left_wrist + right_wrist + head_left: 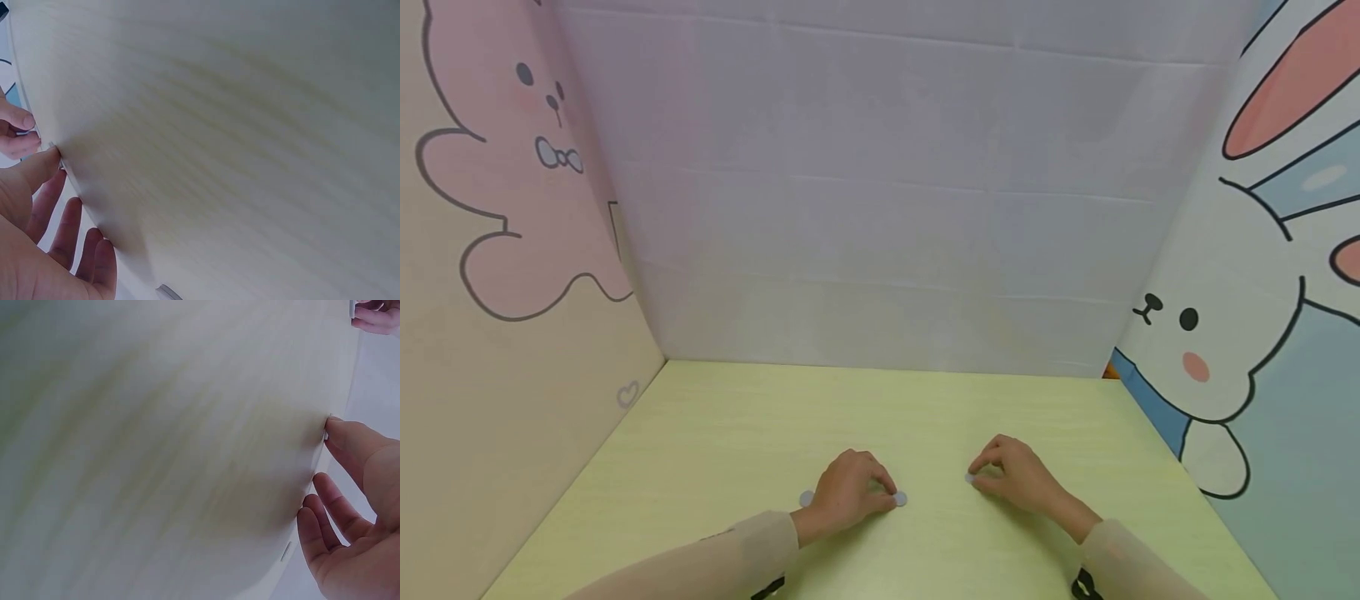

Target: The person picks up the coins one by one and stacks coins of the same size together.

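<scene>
Leftmost grey disc (806, 498) lies on the table (760, 417), just beside the left hand (848, 492). The left thumb and index finger, tips nearly together, pinch the middle disc (902, 498) at the table surface. Apart from it, the right disc (969, 478) is pinched between thumb and index finger of the right hand (1018, 475)

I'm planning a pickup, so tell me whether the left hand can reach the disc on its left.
Probably yes: the disc lies on the table beside the left hand, with nothing seen lying on it, though that hand pinches another disc and may need to release that one first.
</scene>
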`<state>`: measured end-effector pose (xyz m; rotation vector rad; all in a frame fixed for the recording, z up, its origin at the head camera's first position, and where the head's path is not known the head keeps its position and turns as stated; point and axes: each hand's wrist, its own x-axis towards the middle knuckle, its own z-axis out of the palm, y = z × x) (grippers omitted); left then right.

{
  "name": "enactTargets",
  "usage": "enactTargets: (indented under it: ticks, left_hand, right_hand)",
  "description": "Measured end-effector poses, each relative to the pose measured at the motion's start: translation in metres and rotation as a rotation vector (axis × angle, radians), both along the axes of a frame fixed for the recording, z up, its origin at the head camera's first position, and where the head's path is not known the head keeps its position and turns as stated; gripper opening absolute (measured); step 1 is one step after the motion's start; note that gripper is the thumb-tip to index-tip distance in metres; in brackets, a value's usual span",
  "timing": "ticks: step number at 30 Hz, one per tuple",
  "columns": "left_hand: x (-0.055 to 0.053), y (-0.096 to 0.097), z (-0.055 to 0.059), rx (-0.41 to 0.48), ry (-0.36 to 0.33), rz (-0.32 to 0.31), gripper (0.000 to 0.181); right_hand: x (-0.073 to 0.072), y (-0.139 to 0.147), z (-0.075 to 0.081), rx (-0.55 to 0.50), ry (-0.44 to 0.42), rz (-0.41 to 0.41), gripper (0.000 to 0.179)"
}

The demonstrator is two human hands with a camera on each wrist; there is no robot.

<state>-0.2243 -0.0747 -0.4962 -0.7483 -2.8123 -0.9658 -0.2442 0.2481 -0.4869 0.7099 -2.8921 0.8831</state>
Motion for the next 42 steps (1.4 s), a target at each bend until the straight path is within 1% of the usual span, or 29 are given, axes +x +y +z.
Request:
enactTargets:
  ticks: [7, 16, 21, 29, 33, 42]
  left_hand:
    - [0.001, 0.001, 0.001, -0.001, -0.007, -0.001, 0.008]
    - [0.0, 0.0, 0.001, -0.006, 0.005, -0.002, 0.009]
    - [-0.001, 0.0, 0.0, -0.012, 0.01, 0.003, 0.008]
    - [-0.001, 0.001, 0.001, -0.007, 0.001, 0.012, 0.009]
    - [0.0, 0.001, 0.001, -0.007, 0.001, 0.014, 0.009]
    - [0.001, 0.0, 0.003, -0.006, -0.003, 0.015, 0.01]
  right_hand:
    - [0.005, 0.006, 0.0, 0.011, 0.016, -0.01, 0.005]
    - [0.01, 0.019, -0.002, -0.004, 0.074, 0.005, 0.004]
    - [0.014, 0.023, -0.001, -0.007, 0.061, -0.001, 0.005]
    - [0.019, 0.026, -0.001, -0.002, 0.009, -0.027, 0.007]
    - [0.022, 0.027, -0.001, -0.003, -0.007, -0.025, 0.007]
    - [0.028, 0.031, -0.001, -0.018, 0.0, -0.004, 0.007]
